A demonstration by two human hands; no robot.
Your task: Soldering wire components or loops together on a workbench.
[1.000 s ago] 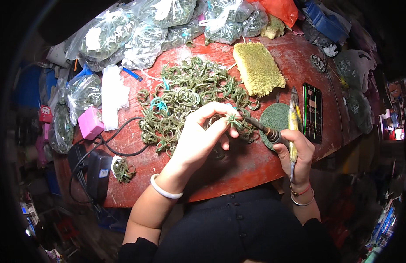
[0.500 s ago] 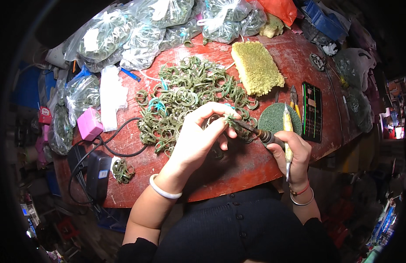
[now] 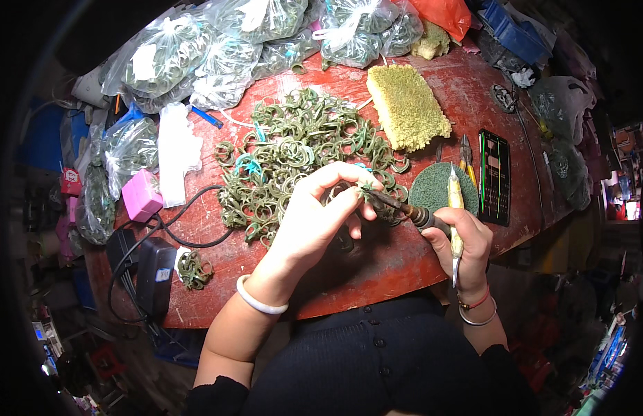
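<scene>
My left hand (image 3: 311, 211) pinches a small green ring-shaped piece (image 3: 365, 188) between thumb and forefinger, above the near edge of a pile. My right hand (image 3: 467, 244) is closed around the dark handle of a soldering iron (image 3: 413, 211). Its thin tip points left and meets or nearly meets the green piece; actual contact is too small to make out. The same hand also keeps a double-ended carving tool (image 3: 455, 208) with a yellow-wrapped grip upright between its fingers. Behind the left hand spreads the pile of curved green ring pieces (image 3: 304, 149), with a few turquoise ones among them.
A round green pad (image 3: 425, 188) lies behind my right hand, near pliers (image 3: 467, 156) and a phone (image 3: 494, 178). Farther back is a yellow sponge (image 3: 408, 107). Filled plastic bags (image 3: 162, 62) line the far edge. At left are a pink block (image 3: 142, 196), a black box (image 3: 155, 276) and cables.
The green piece and the iron's tip have shifted very slightly together. Both hands keep the same grips, and everything else stays in place.
</scene>
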